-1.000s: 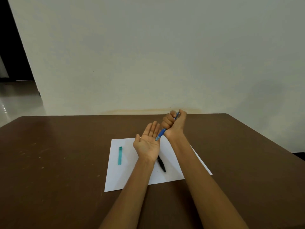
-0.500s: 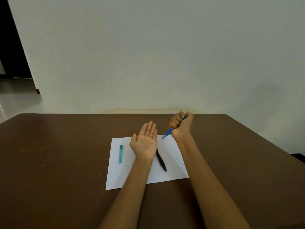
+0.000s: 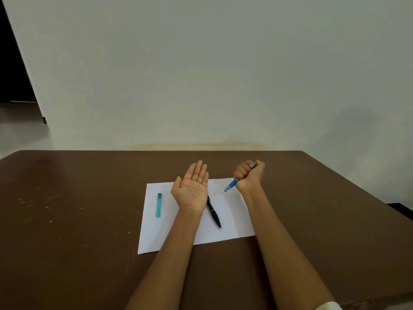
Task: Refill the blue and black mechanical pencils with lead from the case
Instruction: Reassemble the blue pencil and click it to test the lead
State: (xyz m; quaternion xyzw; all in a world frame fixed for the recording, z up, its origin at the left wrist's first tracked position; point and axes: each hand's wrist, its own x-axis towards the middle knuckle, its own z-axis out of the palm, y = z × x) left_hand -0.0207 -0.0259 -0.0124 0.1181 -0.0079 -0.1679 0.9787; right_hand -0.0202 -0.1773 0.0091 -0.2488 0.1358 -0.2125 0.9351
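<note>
The right hand (image 3: 249, 176) is curled into a fist round the blue pencil (image 3: 233, 184), whose barrel runs through the fist at a slant: the lower end, with its pale tip, sticks out below the little-finger side and points down and to the left, hanging above the far right part of the white sheet of paper (image 3: 232, 222), while a short bit of the other end shows beside the thumb at the top of the fist. The left hand (image 3: 192, 190) is held flat with the palm up, fingers straight and close together, thumb out to the side; it holds nothing that can be made out, and it stands apart from the pencil tip, with a clear gap of paper between them. The black pencil (image 3: 214, 214) lies on the paper just to the right of the left wrist, slanting toward the near edge, its far end hidden behind the hand. The teal lead case (image 3: 159, 205) lies on the left part of the paper, lengthwise away from the viewer, well apart from both hands; whether it is open, and what is inside, cannot be told. The paper rests on a brown table (image 3: 67, 220) that stands against a pale wall (image 3: 201, 74).
</note>
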